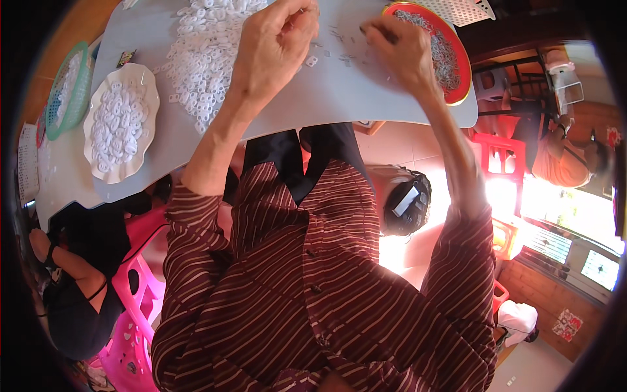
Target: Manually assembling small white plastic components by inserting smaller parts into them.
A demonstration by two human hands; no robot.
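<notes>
My left hand [277, 49] is raised over the grey table, its fingers curled closed; whatever they hold, if anything, is hidden. Beside it spreads a large heap of small white plastic pieces [202, 72], oval with holes. My right hand [403, 55] is closed in a pinch at the left side of a red-rimmed tray [465, 72]. Small metal pieces [444, 55] fill that tray. Anything between the right fingertips is too small to make out. Between my hands, one loose white piece [311, 61] and several thin metal bits [345, 60] lie on the table.
A scalloped cream dish [154, 98] of white pieces stands at the left, near a green basket [83, 88]. A white perforated basket [460, 10] is at the far right. Another person [78, 294] sits at my left by a pink chair [134, 340]; one more [565, 157] is at right.
</notes>
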